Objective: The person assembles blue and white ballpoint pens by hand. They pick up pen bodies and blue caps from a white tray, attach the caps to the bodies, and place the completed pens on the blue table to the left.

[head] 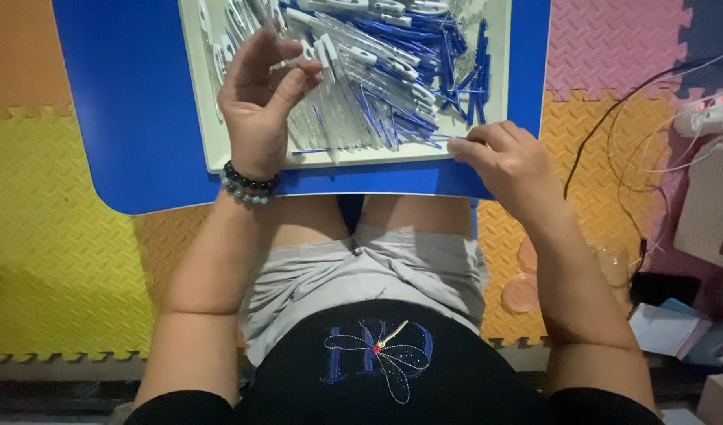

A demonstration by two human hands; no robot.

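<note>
— We count two hands: the left hand at upper centre, the right hand at centre right; one beaded bracelet pair on the left wrist.

— Agreed; we see one pale tray at the top, on one blue table; the blue refills and clear pen barrels lie heaped, too many for us to count; two round clear lids at lower right.

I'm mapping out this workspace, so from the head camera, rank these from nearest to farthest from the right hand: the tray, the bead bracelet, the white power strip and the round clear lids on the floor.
From the right hand:
1. Tray, touching its near right corner.
2. Round clear lids, on the mat below the forearm.
3. Bead bracelet and white power strip, on opposite sides, too close to call.
</note>
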